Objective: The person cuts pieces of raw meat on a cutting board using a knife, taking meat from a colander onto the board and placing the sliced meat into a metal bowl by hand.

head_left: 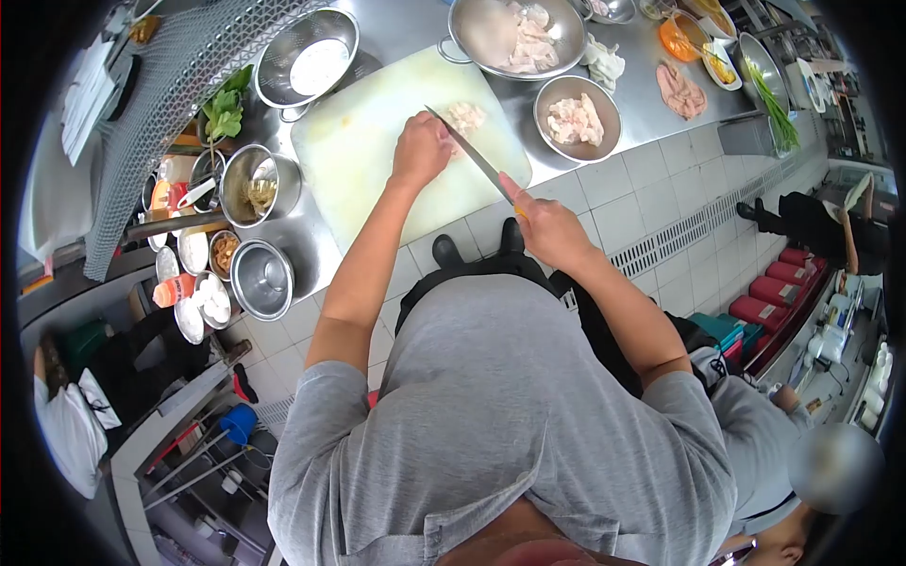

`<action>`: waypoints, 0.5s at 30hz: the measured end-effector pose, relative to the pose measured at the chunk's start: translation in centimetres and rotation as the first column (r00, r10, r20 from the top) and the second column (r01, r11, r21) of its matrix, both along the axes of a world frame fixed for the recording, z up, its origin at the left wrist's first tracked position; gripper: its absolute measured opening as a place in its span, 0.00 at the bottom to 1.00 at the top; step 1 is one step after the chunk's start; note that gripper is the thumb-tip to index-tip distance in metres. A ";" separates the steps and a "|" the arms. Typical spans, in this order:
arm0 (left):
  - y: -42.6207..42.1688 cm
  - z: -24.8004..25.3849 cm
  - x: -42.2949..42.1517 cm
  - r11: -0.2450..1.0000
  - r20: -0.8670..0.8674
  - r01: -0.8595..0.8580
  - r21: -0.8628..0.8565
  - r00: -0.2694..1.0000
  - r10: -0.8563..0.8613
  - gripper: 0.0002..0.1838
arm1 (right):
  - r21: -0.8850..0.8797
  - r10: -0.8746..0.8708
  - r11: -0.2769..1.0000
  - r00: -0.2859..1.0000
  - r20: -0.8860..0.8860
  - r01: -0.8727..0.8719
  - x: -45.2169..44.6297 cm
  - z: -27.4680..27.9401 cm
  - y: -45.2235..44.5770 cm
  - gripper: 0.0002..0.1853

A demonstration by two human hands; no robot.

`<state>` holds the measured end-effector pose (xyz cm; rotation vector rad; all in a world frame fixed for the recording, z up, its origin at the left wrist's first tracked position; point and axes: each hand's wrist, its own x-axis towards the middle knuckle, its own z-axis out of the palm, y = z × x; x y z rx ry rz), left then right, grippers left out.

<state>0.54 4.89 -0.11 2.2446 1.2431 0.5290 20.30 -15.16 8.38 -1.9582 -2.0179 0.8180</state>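
Note:
My right hand [550, 228] is closed around the yellow handle of a long kitchen knife [475, 158]. Its blade slants up and left across a pale cutting board [363, 141], with the tip beside my left hand. My left hand [423, 148] is closed, its fingers curled at the blade against a piece of pale raw meat that looks like chicken; the fingertips are partly hidden. Small cut pieces of raw chicken [466, 116] lie just beyond the blade. To the right, a steel bowl [614, 127] holds more pieces, and a colander [457, 38] behind it contains larger ones.
An empty-looking colander [272, 71] stands behind the board at left. Several steel bowls, including one nested stack [261, 279], line the left side. A flat piece of meat [681, 91] and green stalks [772, 108] lie at right. Other people [821, 222] are nearby.

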 end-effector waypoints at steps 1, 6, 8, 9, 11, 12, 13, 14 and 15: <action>0.0 -0.2 0.1 1.000 0.009 0.002 0.019 1.000 -0.003 0.10 | 0.000 0.008 1.000 1.000 -0.006 -0.008 -0.1 -0.2 0.4 0.39; 0.0 0.0 0.4 1.000 -0.031 0.015 -0.005 0.999 -0.015 0.09 | 0.051 -0.037 0.998 0.995 -0.093 0.042 -1.6 -3.5 4.5 0.42; 0.4 0.0 0.2 1.000 -0.031 0.013 0.008 0.999 -0.013 0.09 | 0.115 -0.021 0.993 0.991 -0.134 0.037 -1.9 -3.5 4.9 0.42; 0.5 -0.4 0.2 1.000 -0.022 0.012 0.010 1.000 -0.012 0.09 | 0.064 -0.024 0.998 0.994 -0.109 0.031 -1.7 -2.9 4.1 0.42; 0.7 -0.7 0.2 1.000 -0.004 0.008 0.023 1.000 -0.008 0.08 | -0.041 -0.015 0.999 0.999 -0.051 0.013 -0.9 -0.9 1.8 0.41; 0.6 -0.7 0.3 0.999 0.003 0.009 0.031 1.000 -0.009 0.08 | -0.040 -0.017 0.999 0.999 -0.042 0.015 -1.0 -1.1 2.0 0.41; 0.4 -0.8 0.3 0.999 0.008 0.013 0.036 1.000 -0.014 0.08 | -0.042 -0.022 0.999 0.999 -0.035 0.021 -1.2 -1.6 1.8 0.41; 0.2 -0.7 0.3 1.000 0.006 0.011 0.024 1.000 -0.011 0.08 | -0.041 -0.031 0.999 0.999 -0.028 0.030 -1.5 -2.2 1.8 0.41; 0.3 -0.5 0.5 1.000 0.005 0.011 0.016 1.000 -0.011 0.08 | -0.016 -0.037 0.999 0.999 -0.031 0.036 -2.1 -3.3 2.5 0.41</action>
